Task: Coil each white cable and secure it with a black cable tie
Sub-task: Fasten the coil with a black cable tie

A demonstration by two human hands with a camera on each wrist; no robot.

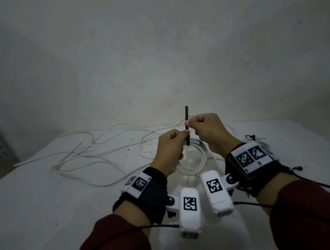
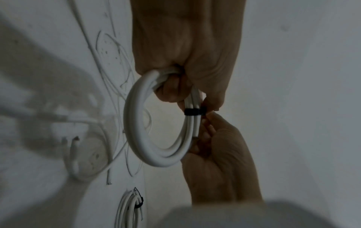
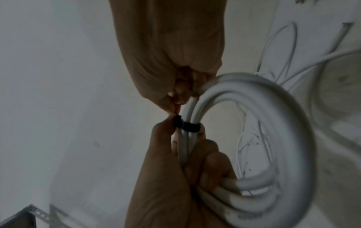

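A coiled white cable (image 1: pixel 196 164) hangs over the table between my hands. My left hand (image 1: pixel 172 145) grips the coil (image 2: pixel 136 123) in curled fingers, thumb by the tie. A black cable tie (image 1: pixel 187 122) is wrapped around the coil's strands (image 2: pixel 193 111), and its long tail stands straight up. My right hand (image 1: pixel 205 129) pinches that tail just above the left thumb. In the right wrist view the tie's band (image 3: pixel 187 125) crosses the strands between both hands, and the coil (image 3: pixel 273 138) curves off to the right.
Loose white cables (image 1: pixel 83 157) sprawl over the white table (image 1: pixel 51 203) to the left and behind my hands. A tied coil (image 2: pixel 129 206) lies at the right near my right wrist. A wall stands close behind the table. A grey perforated metal piece (image 3: pixel 29 214) sits off the left.
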